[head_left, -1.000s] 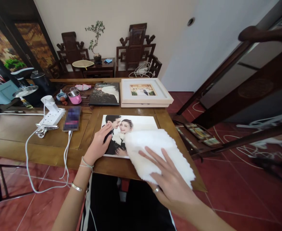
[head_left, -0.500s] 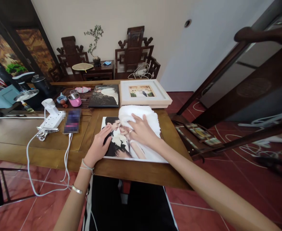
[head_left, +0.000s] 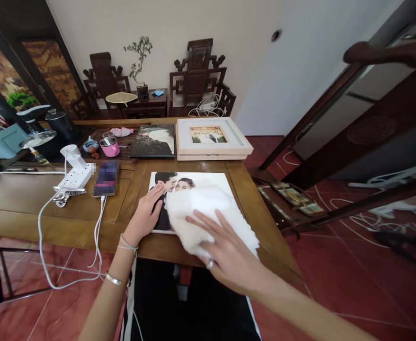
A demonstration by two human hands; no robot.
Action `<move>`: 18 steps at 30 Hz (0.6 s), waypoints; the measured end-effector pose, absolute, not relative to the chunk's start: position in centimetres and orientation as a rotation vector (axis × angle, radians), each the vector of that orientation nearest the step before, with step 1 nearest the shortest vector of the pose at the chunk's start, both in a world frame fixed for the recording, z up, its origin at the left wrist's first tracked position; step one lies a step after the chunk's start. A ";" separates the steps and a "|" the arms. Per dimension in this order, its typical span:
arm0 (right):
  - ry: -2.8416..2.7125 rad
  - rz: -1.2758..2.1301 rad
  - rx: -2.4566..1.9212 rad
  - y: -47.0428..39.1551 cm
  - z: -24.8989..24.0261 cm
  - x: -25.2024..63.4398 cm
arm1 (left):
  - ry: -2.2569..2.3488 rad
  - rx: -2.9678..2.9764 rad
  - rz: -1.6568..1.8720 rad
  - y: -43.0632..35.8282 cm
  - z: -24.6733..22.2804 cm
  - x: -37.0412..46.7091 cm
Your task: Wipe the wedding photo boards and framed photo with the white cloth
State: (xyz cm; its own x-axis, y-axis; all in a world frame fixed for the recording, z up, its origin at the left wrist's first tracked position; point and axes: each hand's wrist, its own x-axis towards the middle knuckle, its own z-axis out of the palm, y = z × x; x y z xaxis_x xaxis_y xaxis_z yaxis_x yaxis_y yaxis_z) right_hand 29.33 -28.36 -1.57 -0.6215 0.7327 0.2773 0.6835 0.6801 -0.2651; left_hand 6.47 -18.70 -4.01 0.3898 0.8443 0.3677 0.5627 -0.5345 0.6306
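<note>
A wedding photo panel (head_left: 211, 177) lies flat near the front edge of the wooden table. My left hand (head_left: 149, 208) rests on the panel's left side, fingers stretched out and holding nothing. A fluffy white cloth (head_left: 190, 208) covers the panel's middle and lower right and hangs past its front edge. Fingers spread over its top, my right hand (head_left: 225, 246) grips the cloth at its near side, the thumb tucked low. Much of the lower picture is hidden under the cloth.
Behind the panel sit a framed photo (head_left: 211, 151) and a dark photo panel (head_left: 153, 149). To the left are a phone (head_left: 106, 180) on a cable, a white power strip (head_left: 75, 176) and a pink cup (head_left: 110, 148). A dark wooden stand (head_left: 321, 128) rises at right.
My right hand has drawn the white cloth from the panel's upper right down toward me, over its front edge. The upper part of the picture is now uncovered. My left hand stays in place.
</note>
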 end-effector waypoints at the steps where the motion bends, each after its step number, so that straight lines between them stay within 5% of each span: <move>1: -2.514 0.160 -1.145 -27.3 -1.7 29.8 | 1.216 2.245 0.940 -18.7 -4.0 6.5; 10: -2.392 -0.006 -1.468 -19.6 -2.0 29.5 | 1.251 2.192 0.943 -18.9 -3.9 6.6; 18: -2.711 0.361 -0.862 -25.0 -0.6 26.9 | 1.215 2.121 1.153 -19.4 -3.5 6.1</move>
